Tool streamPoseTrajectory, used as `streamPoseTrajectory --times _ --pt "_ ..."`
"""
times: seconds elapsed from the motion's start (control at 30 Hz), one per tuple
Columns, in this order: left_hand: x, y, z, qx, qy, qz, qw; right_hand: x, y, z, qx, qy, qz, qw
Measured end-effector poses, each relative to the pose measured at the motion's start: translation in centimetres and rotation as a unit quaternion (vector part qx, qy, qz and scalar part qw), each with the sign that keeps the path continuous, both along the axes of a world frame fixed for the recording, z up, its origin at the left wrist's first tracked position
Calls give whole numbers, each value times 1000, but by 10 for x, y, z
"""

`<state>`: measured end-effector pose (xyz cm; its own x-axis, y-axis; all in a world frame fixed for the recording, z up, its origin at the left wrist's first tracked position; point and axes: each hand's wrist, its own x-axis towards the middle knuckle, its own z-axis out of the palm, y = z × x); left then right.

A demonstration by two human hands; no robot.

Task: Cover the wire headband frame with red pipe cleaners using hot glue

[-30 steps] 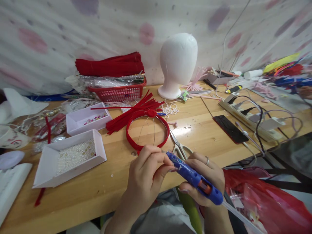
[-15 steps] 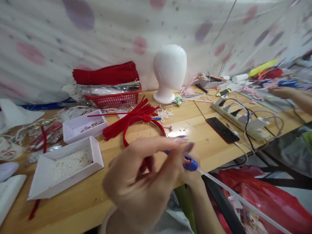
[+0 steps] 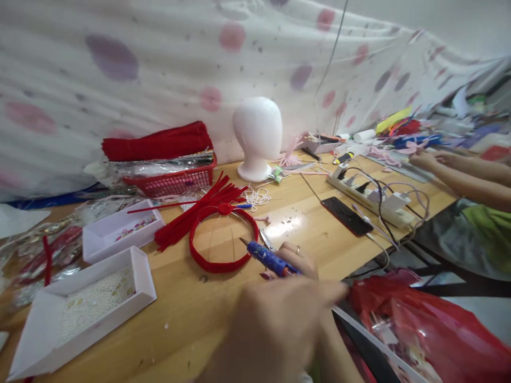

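My right hand is wrapped round a blue glue gun, its nozzle pointing left towards a red headband on the table. A long whitish glue stick runs from behind the gun down to the right. In front of the right hand, my left hand is blurred and closed, its fingertips at the glue stick. Thin wires cross inside the headband's ring, and a red round piece sits on its far side. Much of my right hand is hidden behind the left.
Red pipe cleaners lie behind the headband, scissors beside it. White boxes of beads stand left. A foam head, red basket, phone and power strip are farther back. Another person's hands work at right.
The glue gun, mostly hidden before, now shows its nozzle beside the headband. My left hand has moved right and down, from a pinch at the gun to its rear. The camera view has shifted.
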<state>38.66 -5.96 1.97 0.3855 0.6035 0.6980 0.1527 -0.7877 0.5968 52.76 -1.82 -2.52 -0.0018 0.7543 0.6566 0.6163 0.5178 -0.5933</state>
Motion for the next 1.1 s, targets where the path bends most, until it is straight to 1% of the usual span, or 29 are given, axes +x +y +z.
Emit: streamPoseTrajectory --times 0.03,0.1,0.17,0.2,0.23,0.37,0.47,0.57,0.77,0.97,1.03,1.1 --pt "-16 16 2 -27 0 11 1000 0 -2 1 10 0 5 1000" --pt "-43 39 5 -96 -7 101 990 0 -6 6 36 -5 19 999" --pt "-62 46 4 -141 -20 171 975 -3 -8 11 62 -17 36 997" --pt "-66 45 1 -153 -28 188 970 -5 -8 14 72 -23 44 996" --pt "-69 42 -1 -160 -34 193 968 -6 -9 16 79 -27 50 995" --pt "-64 32 -10 -155 -46 167 973 -12 -9 21 83 -36 76 993" --pt "-61 35 -12 -149 -52 153 976 -12 -11 20 75 -39 89 992" --pt "-64 37 -12 -136 -47 146 979 -13 -12 18 67 -49 93 992" --pt "-68 32 -12 -107 -50 169 978 -17 -12 20 73 -60 95 991" --pt "-68 24 -13 -129 -54 214 967 -18 -12 20 64 -74 103 990" --pt "-70 20 -12 -117 -52 226 966 -17 -13 21 76 -96 118 985" --pt "-72 16 -13 -88 -41 211 973 -16 -13 21 90 -122 127 980"
